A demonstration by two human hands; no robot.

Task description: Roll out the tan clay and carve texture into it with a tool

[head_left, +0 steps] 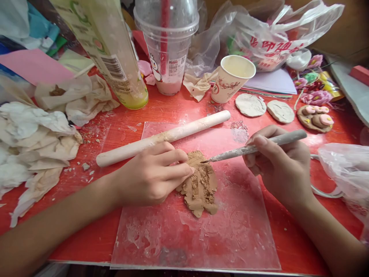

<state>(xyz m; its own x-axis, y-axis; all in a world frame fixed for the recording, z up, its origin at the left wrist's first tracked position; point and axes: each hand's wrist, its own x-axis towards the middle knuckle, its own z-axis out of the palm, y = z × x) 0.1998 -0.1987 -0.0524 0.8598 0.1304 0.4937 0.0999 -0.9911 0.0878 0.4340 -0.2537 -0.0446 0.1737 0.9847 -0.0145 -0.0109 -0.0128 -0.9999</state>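
Observation:
A brown, rough-edged slab of clay [201, 184] lies on a clear, clay-smeared sheet [230, 238]. Grooves and crumbly ridges mark its surface. My left hand [157, 173] reaches in from the left with its fingers stretched out and slightly apart, the fingertips touching the clay's upper left part. Its thumb is hidden. In my right hand [276, 165], a grey, clay-coated modelling tool [230, 153] is held like a pen. The thin dark tip of this tool meets the upper part of the clay. Just behind my left hand, a pale rolling stick [184, 130] lies slantwise.
Crumpled tissues [31, 142] fill the left side. At the back stand a tilted bottle [115, 57], a lidded plastic cup [170, 46] and a paper cup [230, 80]. Two pale clay discs [250, 104] and a decorated brown piece [315, 118] lie behind my right hand. Plastic bags [351, 165] sit at right.

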